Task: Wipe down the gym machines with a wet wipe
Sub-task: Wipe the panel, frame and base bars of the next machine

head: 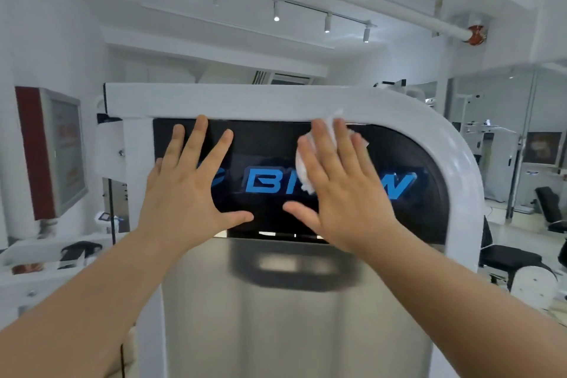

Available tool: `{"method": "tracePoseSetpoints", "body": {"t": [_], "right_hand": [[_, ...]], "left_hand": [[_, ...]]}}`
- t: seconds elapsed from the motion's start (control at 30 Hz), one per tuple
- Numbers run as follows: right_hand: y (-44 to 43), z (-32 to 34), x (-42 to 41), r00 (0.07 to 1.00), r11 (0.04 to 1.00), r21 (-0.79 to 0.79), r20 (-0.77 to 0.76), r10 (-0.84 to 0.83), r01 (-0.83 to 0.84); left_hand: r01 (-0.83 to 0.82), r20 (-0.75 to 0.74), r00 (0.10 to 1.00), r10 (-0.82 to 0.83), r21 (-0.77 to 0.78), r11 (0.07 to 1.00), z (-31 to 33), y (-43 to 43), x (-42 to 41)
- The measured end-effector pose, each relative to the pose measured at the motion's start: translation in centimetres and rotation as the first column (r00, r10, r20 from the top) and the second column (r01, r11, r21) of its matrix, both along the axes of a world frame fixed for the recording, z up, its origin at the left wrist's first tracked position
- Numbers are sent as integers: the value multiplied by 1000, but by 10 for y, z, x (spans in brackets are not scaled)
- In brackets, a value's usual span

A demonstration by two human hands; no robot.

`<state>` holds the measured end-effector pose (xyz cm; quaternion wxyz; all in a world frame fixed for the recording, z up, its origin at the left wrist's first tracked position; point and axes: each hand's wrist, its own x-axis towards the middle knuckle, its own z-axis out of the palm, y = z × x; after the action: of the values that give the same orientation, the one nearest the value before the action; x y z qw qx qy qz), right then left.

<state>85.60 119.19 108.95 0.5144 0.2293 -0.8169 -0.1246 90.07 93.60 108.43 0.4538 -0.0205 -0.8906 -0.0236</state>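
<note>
White-framed gym machine (276, 101) is seen close up. Its glossy black logo panel (267, 138) is judged partly wiped. The left hand (187, 187) is laid flat on it, fingers spread. A crumpled wet wipe (303, 169) is pressed to the panel by the right hand (337, 181), fingers straight. The steel cover (291, 331) below probably remains to be wiped.

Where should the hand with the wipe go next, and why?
Probably slide the right hand with the wet wipe leftward across the black panel: the wipe sits near its upper right, and the stretch up to the flat left hand lies uncovered.
</note>
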Motion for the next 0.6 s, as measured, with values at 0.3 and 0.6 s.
{"method": "tracePoseSetpoints", "body": {"t": [0.3,0.6], "right_hand": [[-43,-35,-2,989,862,484,96,117,-149],[-66,67,4,999,999,-7,-17,39,-39]], "left_hand": [[19,17,1000,-18,-52,998,1,-8,3],[-14,-58,998,12,-20,1000,-5,-45,4]]}}
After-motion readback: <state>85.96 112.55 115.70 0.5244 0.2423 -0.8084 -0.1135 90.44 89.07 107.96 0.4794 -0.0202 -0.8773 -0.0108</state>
